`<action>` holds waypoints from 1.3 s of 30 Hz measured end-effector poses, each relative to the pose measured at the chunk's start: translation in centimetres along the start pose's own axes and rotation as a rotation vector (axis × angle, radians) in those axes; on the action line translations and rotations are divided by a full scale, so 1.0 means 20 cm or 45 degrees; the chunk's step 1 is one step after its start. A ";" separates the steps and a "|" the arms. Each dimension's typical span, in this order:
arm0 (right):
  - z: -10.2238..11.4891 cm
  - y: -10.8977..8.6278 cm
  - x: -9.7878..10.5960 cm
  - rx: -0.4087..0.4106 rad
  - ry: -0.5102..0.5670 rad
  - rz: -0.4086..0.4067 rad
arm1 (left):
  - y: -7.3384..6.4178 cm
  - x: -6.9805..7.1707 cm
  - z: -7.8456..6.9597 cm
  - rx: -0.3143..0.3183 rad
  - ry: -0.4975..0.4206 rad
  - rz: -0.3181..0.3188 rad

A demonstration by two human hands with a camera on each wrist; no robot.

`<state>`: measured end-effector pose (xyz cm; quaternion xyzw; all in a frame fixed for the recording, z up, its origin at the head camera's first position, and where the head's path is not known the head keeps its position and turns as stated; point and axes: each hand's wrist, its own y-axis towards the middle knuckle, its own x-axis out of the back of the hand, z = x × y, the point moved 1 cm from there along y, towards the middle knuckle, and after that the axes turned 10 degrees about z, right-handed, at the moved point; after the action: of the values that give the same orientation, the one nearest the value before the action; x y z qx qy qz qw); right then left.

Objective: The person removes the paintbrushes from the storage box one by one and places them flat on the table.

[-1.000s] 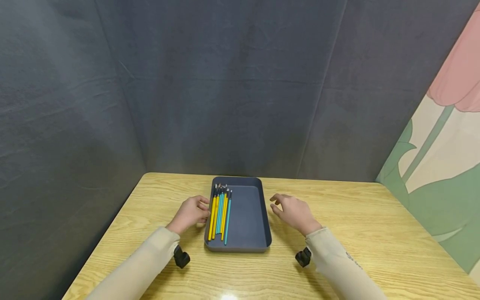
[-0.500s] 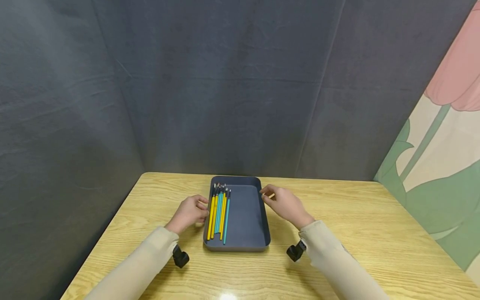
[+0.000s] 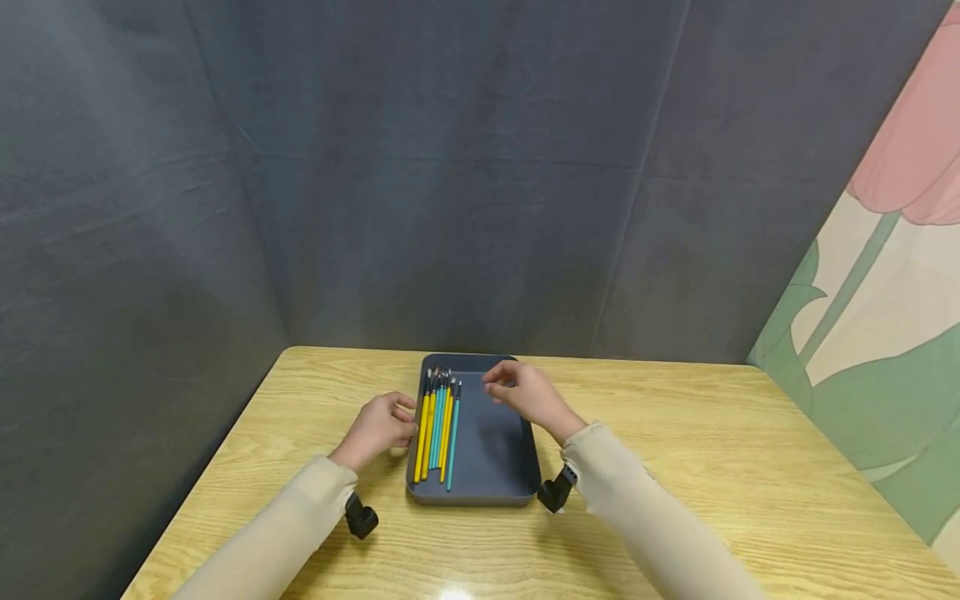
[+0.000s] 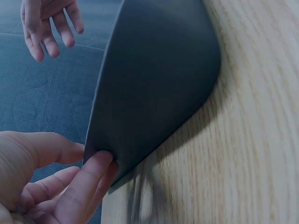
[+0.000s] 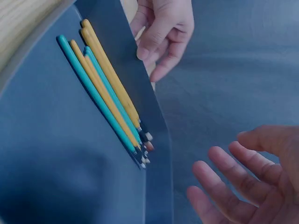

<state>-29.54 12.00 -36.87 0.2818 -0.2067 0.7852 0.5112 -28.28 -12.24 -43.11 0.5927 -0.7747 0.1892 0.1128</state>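
Observation:
Several paintbrushes point(image 3: 435, 429) with yellow and teal handles lie side by side in a dark grey rectangular tray point(image 3: 491, 475). They lie along its left side, bristles toward the far end. My left hand point(image 3: 378, 429) is at the tray's left side; in the left wrist view its fingertips point(image 4: 100, 161) touch the outer wall, with the thumb tip near the rim. My right hand point(image 3: 528, 393) is above the tray's far right part, fingers loosely bent and holding nothing. In the right wrist view the right fingers point(image 5: 224, 161) are spread, apart from the brushes.
The tray stands on a light wooden table point(image 3: 675, 467) near its back edge. A dark cloth point(image 3: 465, 183) hangs behind and to the left. On the right is a wall with a painted flower point(image 3: 892, 333).
My right hand has moved left, from beside the tray to above its inside. The left hand stays at the tray's left side, and the brushes lie as before.

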 end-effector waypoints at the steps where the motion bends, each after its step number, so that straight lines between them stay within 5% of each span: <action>1: 0.00 0.01 -0.01 -0.002 0.031 0.003 | 0.00 0.00 0.00 -0.003 0.001 0.000; 13: -0.01 0.12 -0.14 -0.112 0.178 0.025 | 0.00 0.00 0.02 -0.003 0.011 0.007; 39: -0.05 0.21 -0.29 -0.363 0.177 0.150 | 0.00 0.00 0.00 0.010 0.021 0.004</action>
<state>-31.78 6.96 -41.56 0.1389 -0.2963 0.7941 0.5122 -28.28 -12.24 -43.01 0.5904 -0.7739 0.1972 0.1166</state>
